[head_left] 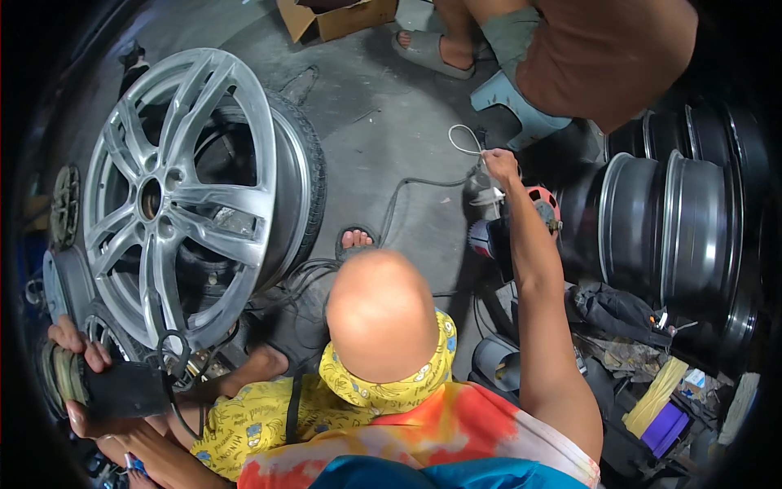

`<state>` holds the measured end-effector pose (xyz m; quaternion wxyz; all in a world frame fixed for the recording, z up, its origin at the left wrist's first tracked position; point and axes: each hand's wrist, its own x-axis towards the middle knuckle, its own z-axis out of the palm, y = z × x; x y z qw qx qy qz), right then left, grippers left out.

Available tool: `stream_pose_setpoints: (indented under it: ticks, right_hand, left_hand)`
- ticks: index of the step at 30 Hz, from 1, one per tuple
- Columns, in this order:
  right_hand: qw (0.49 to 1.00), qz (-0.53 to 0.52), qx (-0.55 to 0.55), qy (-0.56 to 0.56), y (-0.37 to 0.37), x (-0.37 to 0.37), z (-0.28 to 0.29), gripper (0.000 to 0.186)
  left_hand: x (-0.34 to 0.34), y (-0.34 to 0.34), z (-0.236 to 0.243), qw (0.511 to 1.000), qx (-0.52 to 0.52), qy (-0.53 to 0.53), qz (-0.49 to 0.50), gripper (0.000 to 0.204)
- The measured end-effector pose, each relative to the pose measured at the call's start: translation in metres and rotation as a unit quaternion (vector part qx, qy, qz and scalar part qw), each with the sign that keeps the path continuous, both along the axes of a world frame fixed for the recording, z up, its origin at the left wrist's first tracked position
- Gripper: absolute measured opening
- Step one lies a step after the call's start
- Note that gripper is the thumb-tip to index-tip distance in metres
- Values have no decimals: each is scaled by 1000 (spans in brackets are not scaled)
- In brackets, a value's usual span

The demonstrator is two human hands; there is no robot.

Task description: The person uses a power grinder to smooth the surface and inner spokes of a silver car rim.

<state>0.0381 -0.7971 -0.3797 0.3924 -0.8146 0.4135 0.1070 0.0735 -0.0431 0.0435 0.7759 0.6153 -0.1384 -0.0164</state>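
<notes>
At the lower left, my left hand is wrapped round a black, thick-bodied power tool with a dull olive, ridged end. A dark cord loops up from the tool's other end. My right arm reaches forward, and my right hand is closed on a thin white cord that bends into a loop. Just below that hand is a small white object whose kind I cannot make out. A large bare-metal alloy wheel rim stands tilted in front of my left hand, against a tyre.
Several dark wheel rims are stacked at the right. A person sits on a light blue stool at the far right. An open cardboard box lies at the back. Black cables cross the floor. Cluttered tools and a purple box lie lower right.
</notes>
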Motion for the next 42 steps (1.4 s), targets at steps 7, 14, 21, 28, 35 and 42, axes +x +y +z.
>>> stream_pose_setpoints:
  ticks: [7, 14, 21, 28, 35, 42]
  right_hand:
    - [993, -56, -95, 32, 10, 15, -53, 40]
    - [966, -201, -148, -75, 31, 34, -33, 33]
    - [928, -235, 195, -212, -12, 14, 59, 30]
    - [952, -109, 166, -231, -42, -62, 122, 42]
    - [921, 134, -322, -175, -13, -85, 141, 28]
    - [890, 137, -413, -135, -72, -130, 105, 25]
  left_hand:
    - [2, 8, 5, 998, 50, 44, 9, 80]
    - [0, 5, 7, 992, 77, 64, 77, 80]
    - [-2, 3, 11, 999, 35, 34, 25, 77]
    - [-4, 2, 5, 999, 34, -27, 23, 82]
    - [4, 9, -1, 999, 6, -24, -27, 80]
    - [-1, 18, -4, 998, 23, -62, -20, 81]
